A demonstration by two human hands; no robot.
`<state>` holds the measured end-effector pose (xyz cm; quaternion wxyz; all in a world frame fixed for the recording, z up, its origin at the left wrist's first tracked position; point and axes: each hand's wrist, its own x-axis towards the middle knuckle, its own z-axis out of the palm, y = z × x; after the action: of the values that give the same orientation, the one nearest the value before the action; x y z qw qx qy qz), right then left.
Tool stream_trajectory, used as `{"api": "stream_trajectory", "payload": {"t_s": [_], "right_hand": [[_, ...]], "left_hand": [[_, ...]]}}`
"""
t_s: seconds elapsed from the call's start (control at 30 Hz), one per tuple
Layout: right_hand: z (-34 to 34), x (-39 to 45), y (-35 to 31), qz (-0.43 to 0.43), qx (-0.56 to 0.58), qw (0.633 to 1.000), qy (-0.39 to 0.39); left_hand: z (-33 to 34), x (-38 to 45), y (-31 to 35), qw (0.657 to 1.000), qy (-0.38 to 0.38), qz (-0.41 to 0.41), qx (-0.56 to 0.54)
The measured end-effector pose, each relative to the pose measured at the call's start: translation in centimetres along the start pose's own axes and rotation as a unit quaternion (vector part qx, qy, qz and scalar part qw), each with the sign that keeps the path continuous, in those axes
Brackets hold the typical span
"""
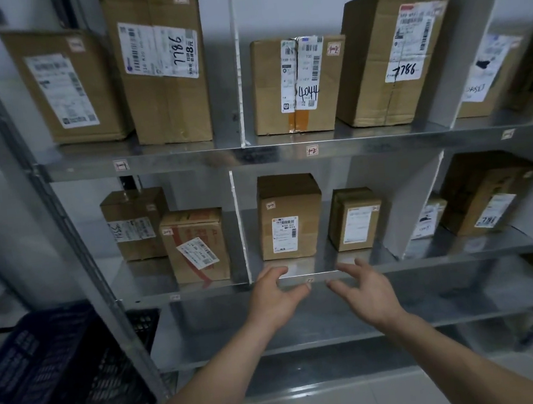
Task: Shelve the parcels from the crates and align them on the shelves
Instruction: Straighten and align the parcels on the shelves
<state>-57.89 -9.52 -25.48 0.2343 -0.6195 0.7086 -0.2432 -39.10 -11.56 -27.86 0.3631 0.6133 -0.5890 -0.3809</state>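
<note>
Brown cardboard parcels (289, 219) stand on two grey metal shelves (286, 151): six on the upper, six on the lower, the rightmost cut off and blurred. One dark blue plastic crate (47, 369) sits lower left, contents unreadable. Left hand (275, 293) and right hand (366, 293) hover released, grasping nothing.

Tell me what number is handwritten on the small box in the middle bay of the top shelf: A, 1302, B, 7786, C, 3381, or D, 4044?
D: the small box in the middle bay carries "4044" in black marker on its white label; the taller box right of it reads 7786.
</note>
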Motion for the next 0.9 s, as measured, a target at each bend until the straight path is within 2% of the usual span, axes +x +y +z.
{"api": "stream_trajectory", "payload": {"t_s": [0.23,0.47,0.67,0.9], "right_hand": [[-0.2,-2.8,0.7,-0.026,0.043,0.999,-0.009],[1.5,-3.6,-2.1,-0.067,0.066,0.995,-0.022],[4.9,-2.8,-6.1,-0.086,0.076,0.992,-0.052],[10.6,1.0,-12.4,-0.066,0.090,0.991,-0.075]], "left_hand": [[-1.0,-5.1,0.3,0.999,0.036,-0.025,0.006],[-5.1,-7.0,-0.5,0.995,0.092,-0.039,0.013],[-9.7,-6.5,-2.6,0.993,0.110,-0.050,0.011],[-16.3,-1.2,-6.6,0.992,0.111,-0.062,-0.007]]}}
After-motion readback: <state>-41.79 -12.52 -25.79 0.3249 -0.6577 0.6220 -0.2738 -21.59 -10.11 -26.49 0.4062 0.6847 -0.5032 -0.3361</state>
